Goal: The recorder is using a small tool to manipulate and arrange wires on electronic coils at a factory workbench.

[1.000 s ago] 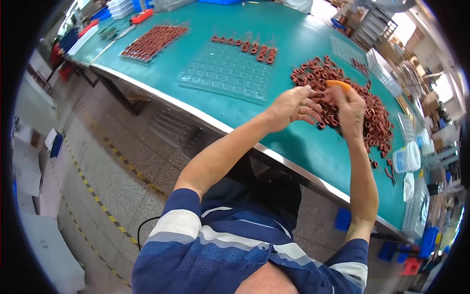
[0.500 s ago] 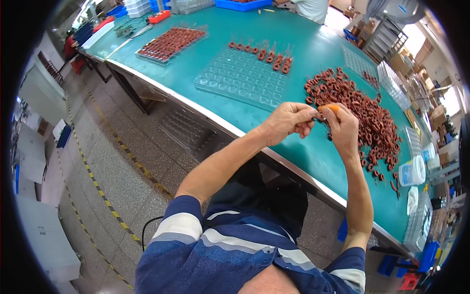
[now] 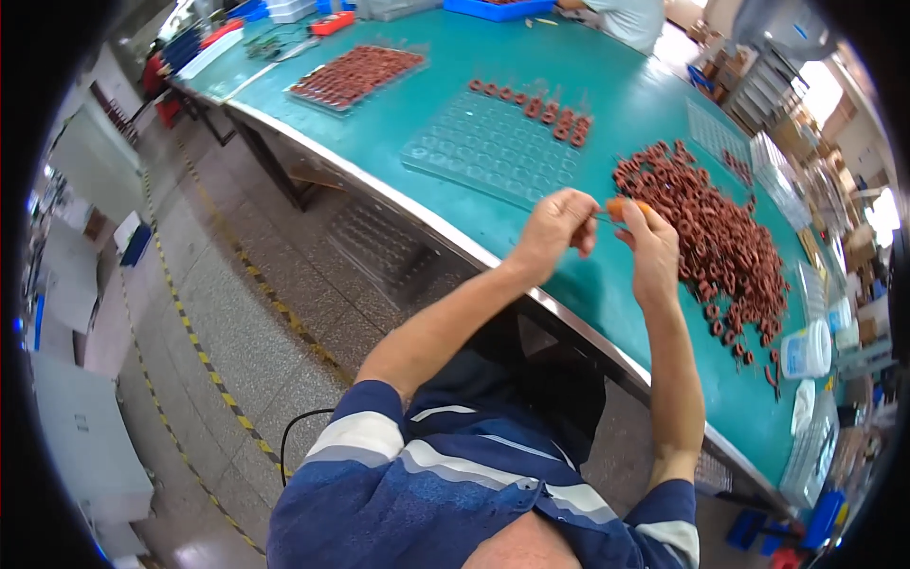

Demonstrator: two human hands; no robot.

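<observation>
My left hand (image 3: pixel 557 232) is closed in a pinch above the green table, in front of the clear tray (image 3: pixel 493 147). Whatever sits in its fingertips is too small to make out. Close to it on the right, my right hand (image 3: pixel 654 256) is also closed, thumb against fingers. Something orange (image 3: pixel 629 209) shows at its index finger, perhaps a finger cover. Between the two hands runs a thin line like a wire. Beside my right hand lies a big heap of small reddish-brown rings (image 3: pixel 716 232) with thin wire leads. Similar rings (image 3: pixel 559 121) fill the clear tray's far pockets.
A second tray (image 3: pixel 355 78) full of rings stands to the left. Right of the heap are a white tub (image 3: pixel 807 351) and stacked clear trays (image 3: pixel 773 169). A blue bin (image 3: pixel 498 9) stands at the far edge, near another person's sleeve (image 3: pixel 627 21).
My hands have drawn slightly apart, and the thin line between them now shows. The whole view has shifted a little, so the table things sit further right.
</observation>
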